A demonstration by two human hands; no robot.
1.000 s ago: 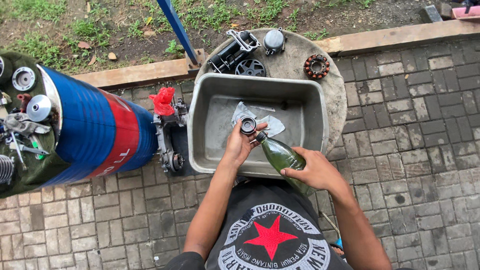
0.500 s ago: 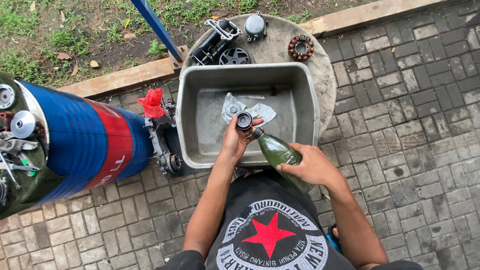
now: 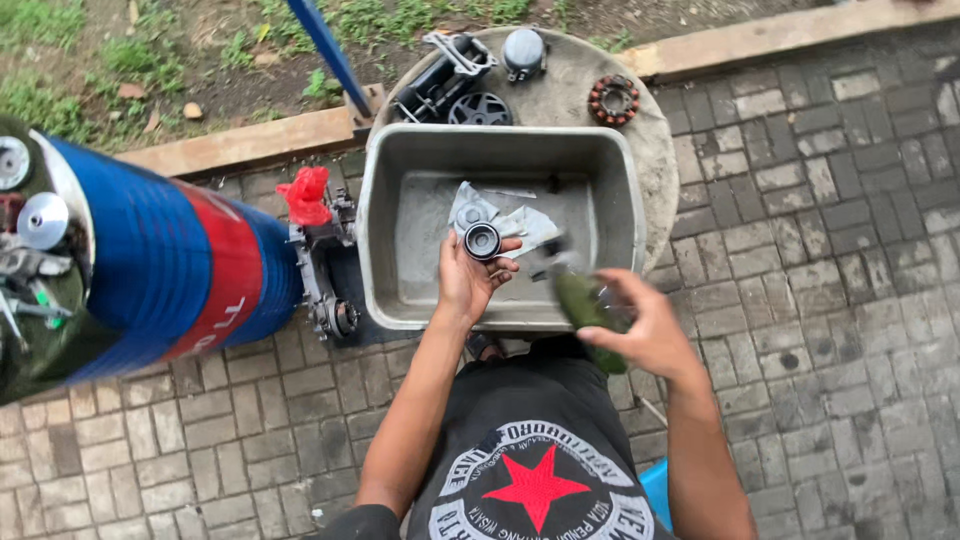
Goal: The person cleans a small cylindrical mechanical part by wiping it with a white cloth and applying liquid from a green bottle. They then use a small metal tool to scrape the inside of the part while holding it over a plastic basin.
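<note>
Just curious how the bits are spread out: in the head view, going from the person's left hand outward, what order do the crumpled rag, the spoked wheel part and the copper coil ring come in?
From the left hand:
1. Rag, in the grey tub just beyond the fingers.
2. Spoked wheel part, past the tub's far rim on the round slab.
3. Copper coil ring, farther right on the slab.

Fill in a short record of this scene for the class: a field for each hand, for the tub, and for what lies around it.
left hand: holds a small round black part over the tub
right hand: grips a green bottle, neck tilted toward the tub
tub: grey, rectangular, with crumpled rags inside
behind tub: round slab with a ringed metal part
left of tub: blue and red drum lying on its side
ground: paving bricks
</note>
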